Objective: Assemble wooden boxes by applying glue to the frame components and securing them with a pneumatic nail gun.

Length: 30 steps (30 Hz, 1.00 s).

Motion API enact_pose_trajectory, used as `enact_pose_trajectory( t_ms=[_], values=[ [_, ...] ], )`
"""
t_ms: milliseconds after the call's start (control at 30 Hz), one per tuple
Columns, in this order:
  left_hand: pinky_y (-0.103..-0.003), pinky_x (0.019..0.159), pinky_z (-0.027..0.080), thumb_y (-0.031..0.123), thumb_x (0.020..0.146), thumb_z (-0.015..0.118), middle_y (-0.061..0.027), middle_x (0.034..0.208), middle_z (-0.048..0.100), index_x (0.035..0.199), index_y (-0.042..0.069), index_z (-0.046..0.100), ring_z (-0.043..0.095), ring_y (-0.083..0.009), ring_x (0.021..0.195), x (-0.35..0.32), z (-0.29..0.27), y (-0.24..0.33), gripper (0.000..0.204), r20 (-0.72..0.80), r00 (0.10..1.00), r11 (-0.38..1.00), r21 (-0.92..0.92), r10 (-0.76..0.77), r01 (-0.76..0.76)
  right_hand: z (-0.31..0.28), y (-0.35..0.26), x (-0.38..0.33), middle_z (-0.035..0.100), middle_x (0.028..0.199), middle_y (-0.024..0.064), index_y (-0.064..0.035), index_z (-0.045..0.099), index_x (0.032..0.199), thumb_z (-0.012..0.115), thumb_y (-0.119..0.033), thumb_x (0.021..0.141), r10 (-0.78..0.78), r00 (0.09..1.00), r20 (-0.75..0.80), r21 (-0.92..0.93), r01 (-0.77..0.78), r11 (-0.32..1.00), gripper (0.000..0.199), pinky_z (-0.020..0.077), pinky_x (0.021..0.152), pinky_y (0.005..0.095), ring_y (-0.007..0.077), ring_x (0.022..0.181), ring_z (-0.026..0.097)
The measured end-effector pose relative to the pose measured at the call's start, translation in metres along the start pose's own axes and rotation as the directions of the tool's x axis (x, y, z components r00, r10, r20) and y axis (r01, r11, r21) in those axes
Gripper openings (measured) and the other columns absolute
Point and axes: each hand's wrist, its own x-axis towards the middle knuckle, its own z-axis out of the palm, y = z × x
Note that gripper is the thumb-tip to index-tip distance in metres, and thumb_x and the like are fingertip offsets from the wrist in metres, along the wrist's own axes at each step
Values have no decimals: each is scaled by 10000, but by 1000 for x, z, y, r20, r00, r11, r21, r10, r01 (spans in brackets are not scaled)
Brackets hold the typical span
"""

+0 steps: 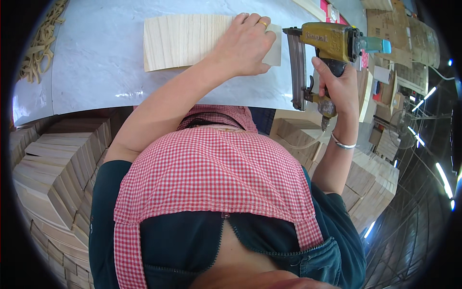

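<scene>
A pale wooden board (180, 41) with visible grain lies on the light grey tabletop (96, 89). My left hand (248, 43) reaches across to its right end, fingers over the far edge and thumb at the near edge. A greyish end piece (275, 50) shows just right of those fingers. In my right hand (340, 89) is a pneumatic nail gun (327, 36) with a gold-coloured body, its fingers wrapped round the dark handle. The gun is held to the right of the board, apart from it, its long magazine toward the board.
Tan strips (41, 48) lie heaped at the far left. Stacks of wooden pieces (53, 180) stand below the table on the left, with more stacked wood (373, 185) on the right. A pale air hose (308, 146) hangs beneath the gun. Cardboard boxes (392, 31) are at the far right.
</scene>
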Motion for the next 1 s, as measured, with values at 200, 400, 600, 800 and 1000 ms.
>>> enact_pose_trajectory(
  t_ms=[200, 400, 600, 800, 1000],
  values=[
    [-414, 1014, 373, 339, 634, 835, -142, 1197, 621, 938, 69, 731, 544, -279, 1091, 1, 1, 0, 420, -4, 1000, 1000, -14, -1, 1, 4, -8, 11, 549, 526, 16, -2, 634, 809, 779, -227, 878, 28, 1000, 1, -24, -28, 999, 276, 377, 372, 221, 94, 383, 470],
    [-429, 1029, 372, 345, 631, 847, -142, 1201, 620, 964, 67, 722, 543, -281, 1098, 2, -1, -1, 452, 6, 1000, 1000, -17, 3, -3, 2, -6, 16, 547, 531, 14, 1, 636, 837, 777, -236, 884, 29, 999, 18, -46, -28, 999, 279, 373, 378, 221, 94, 389, 456],
    [-449, 1051, 374, 316, 626, 859, -140, 1235, 607, 1039, 67, 667, 530, -290, 1141, -16, -39, -21, 520, 16, 1000, 1000, 22, 3, -3, -3, -7, 7, 560, 537, 21, 6, 643, 817, 782, -220, 877, 20, 999, -34, -67, -22, 998, 272, 372, 377, 223, 97, 386, 465],
    [-477, 1110, 364, 178, 589, 854, -148, 1426, 517, 1061, 78, 546, 461, -326, 1328, -83, -152, -76, 572, 414, 865, 958, 162, -283, 237, -14, 7, -28, 571, 549, 20, 14, 655, 811, 793, -187, 863, -24, 1000, -3, -6, 24, 1000, 249, 363, 373, 222, 90, 388, 474],
    [-477, 1103, 370, 184, 604, 845, -163, 1423, 501, 1064, 73, 536, 457, -341, 1322, -43, -131, -36, 565, 425, 862, 961, 92, -275, 261, 5, 8, -51, 577, 560, 16, 21, 662, 810, 800, -171, 855, -68, 996, 51, 55, 65, 996, 241, 358, 372, 219, 81, 391, 474]
  ],
)
